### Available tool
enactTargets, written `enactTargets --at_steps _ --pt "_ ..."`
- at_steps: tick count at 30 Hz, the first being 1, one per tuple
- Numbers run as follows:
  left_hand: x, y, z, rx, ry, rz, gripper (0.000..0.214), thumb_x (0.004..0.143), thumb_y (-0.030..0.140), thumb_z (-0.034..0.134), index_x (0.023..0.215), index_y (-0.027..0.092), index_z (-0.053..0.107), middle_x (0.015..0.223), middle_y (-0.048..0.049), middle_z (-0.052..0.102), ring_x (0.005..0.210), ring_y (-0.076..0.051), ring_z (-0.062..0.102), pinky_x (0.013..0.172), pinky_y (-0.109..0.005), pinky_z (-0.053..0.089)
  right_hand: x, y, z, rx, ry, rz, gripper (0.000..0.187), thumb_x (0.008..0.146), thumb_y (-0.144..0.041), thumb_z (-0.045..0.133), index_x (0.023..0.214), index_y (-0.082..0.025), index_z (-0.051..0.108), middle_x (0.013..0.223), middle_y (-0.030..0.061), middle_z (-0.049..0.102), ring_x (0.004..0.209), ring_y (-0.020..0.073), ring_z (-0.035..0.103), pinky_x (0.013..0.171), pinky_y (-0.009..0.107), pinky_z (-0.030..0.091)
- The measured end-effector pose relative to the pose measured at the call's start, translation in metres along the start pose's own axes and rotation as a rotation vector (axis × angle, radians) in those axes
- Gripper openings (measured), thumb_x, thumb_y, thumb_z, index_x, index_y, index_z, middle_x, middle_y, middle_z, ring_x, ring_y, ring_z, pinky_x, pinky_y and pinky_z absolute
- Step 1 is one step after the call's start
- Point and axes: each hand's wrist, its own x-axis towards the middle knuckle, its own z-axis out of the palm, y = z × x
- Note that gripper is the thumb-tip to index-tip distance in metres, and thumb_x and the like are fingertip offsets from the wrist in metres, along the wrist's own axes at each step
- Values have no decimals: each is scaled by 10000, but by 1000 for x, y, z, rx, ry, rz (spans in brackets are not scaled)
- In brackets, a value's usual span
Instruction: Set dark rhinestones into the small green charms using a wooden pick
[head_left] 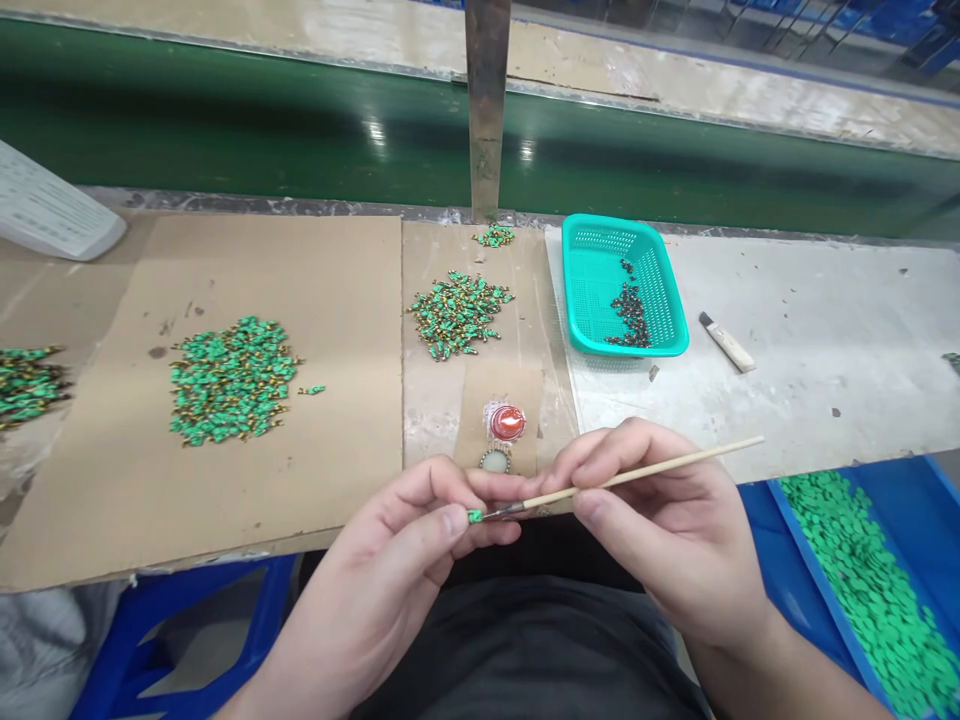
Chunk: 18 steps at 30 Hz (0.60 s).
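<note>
Between the thumb and fingers of my left hand (409, 545) is a small green piece (475, 516), mostly hidden by the fingertips. My right hand (660, 510) is closed on a thin paintbrush (645, 470) with a pale wooden handle. The brush tip meets the green piece or lies right against it. Just beyond my hands stands a small cap of red-orange paint (507, 422). Nearer to me, a bottle cap (495, 461) with a pale inside is partly covered by my left fingers.
Piles of small green-and-gold pieces lie on cardboard, a large one (232, 380) at left and another (459, 312) in the middle. A teal basket (626, 345) holds small dark parts. A flat brush (726, 342) lies right of it. Green pieces (870, 590) fill a blue tray below.
</note>
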Motion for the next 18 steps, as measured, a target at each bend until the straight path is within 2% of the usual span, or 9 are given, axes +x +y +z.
enactTargets --at_steps 11,14,18 --pt "-2 -3 2 26 70 18 231 949 377 972 828 221 853 1175 -127 934 1089 -290 862 952 -326 715 -2 -3 1 -73 -31 -54 212 1033 -70 831 1072 -276 865 1019 48 893 953 217 870 886 349 743" --pt "-3 -3 1 52 58 29 223 957 375 973 833 223 865 1183 -128 938 1054 -285 867 952 -333 719 -3 -5 0 -115 -51 -96 226 1034 -68 832 1095 -283 861 1032 53 885 963 231 864 899 380 750" --pt "-1 -2 1 58 26 30 204 960 384 981 855 235 890 1182 -120 945 1107 -312 879 973 -349 723 -5 -5 0 -197 -106 -111 245 1041 -68 833 1154 -285 852 1083 56 898 999 238 877 920 380 743"
